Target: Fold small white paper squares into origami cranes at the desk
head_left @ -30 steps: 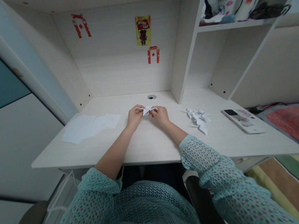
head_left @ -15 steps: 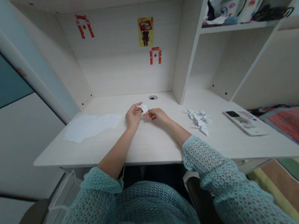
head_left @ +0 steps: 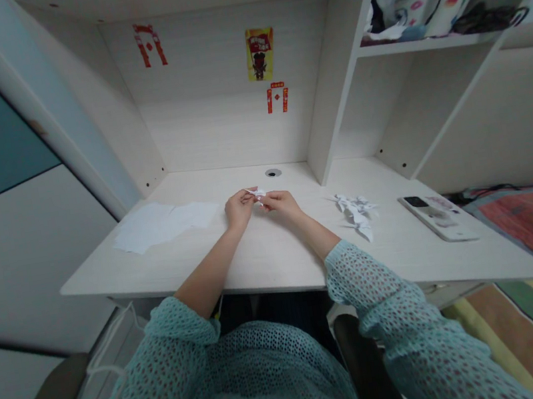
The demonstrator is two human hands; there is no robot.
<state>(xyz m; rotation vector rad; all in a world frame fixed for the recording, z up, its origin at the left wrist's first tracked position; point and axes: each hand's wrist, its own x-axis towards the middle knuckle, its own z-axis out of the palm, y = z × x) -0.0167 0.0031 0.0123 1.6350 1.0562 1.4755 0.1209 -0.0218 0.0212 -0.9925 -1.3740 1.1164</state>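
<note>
my left grip (head_left: pixel 238 210) and right grip (head_left: pixel 284 203) pinched closed on small folded white paper piece (head_left: pixel 259 194), over white wood-grain worktop (head_left: pixel 266 260), yellow-and-red rectangular wall sticker (head_left: pixel 260 54), lettering too blurred to read

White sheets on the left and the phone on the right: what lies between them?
The head view shows the left hand and right hand holding a small folded paper, then a pile of folded white papers.
</note>
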